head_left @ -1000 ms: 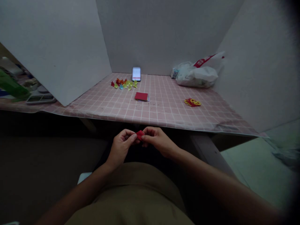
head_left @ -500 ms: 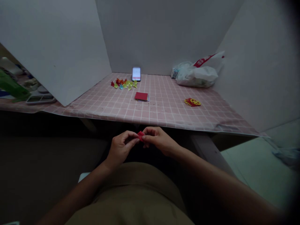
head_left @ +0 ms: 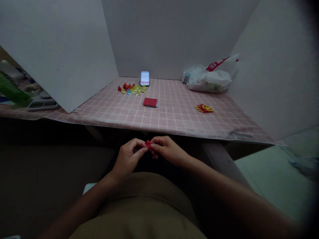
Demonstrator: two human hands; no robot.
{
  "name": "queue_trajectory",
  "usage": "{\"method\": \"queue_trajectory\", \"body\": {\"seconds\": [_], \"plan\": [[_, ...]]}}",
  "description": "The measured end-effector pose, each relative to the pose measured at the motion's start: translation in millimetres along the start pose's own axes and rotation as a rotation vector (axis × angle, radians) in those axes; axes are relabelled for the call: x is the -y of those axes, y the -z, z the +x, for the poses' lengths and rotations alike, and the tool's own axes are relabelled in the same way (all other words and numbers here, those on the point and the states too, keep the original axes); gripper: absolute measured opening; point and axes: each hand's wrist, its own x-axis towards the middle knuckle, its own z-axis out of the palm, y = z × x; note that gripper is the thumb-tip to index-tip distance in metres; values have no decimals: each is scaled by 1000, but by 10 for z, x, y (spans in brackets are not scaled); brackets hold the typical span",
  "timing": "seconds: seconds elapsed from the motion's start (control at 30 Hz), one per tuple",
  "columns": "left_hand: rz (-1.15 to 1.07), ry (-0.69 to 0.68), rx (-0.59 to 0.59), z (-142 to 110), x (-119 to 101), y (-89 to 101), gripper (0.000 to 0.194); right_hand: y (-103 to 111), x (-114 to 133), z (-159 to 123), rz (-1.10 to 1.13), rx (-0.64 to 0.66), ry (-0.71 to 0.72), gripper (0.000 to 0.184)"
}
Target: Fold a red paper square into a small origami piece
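Observation:
A small folded piece of red paper (head_left: 148, 145) is held in the air in front of the table edge, above my lap. My left hand (head_left: 129, 155) pinches its left side between thumb and fingertips. On the other side, my right hand (head_left: 167, 150) grips it the same way, with the thumb on top. Fingers cover parts of the paper, so its exact fold cannot be made out. On the table beyond lies a stack of square paper (head_left: 150, 102) with a red sheet uppermost. Farther back are several small folded paper figures (head_left: 132, 89) in red, orange, yellow and blue.
A lit phone (head_left: 145, 78) stands upright near the back panel. Yellow and red cut-out shapes (head_left: 204, 108) lie on the right of the checked tablecloth (head_left: 174, 118). Behind them sits a white plastic bag (head_left: 209, 80). A scale (head_left: 43, 105) is at the left, past the white panel (head_left: 62, 49).
Both hands and the red paper have shifted very slightly to the left. My grip looks the same, and the things on the table have stayed put.

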Motion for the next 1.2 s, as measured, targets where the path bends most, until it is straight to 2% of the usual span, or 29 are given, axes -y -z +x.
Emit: {"method": "queue_trajectory", "body": {"seconds": [0.17,0.4,1.2], "plan": [[-29,94,-14,-10,-26,-11,5,-13,27,-14,-57,-3,-3,16],[-42,147,-12,-20,-49,-28,9,-17,70,-24,-114,0,-6,17],[-124,201,-26,-31,-85,-64,7,-28,46,-18,-135,9,5,17]]}}
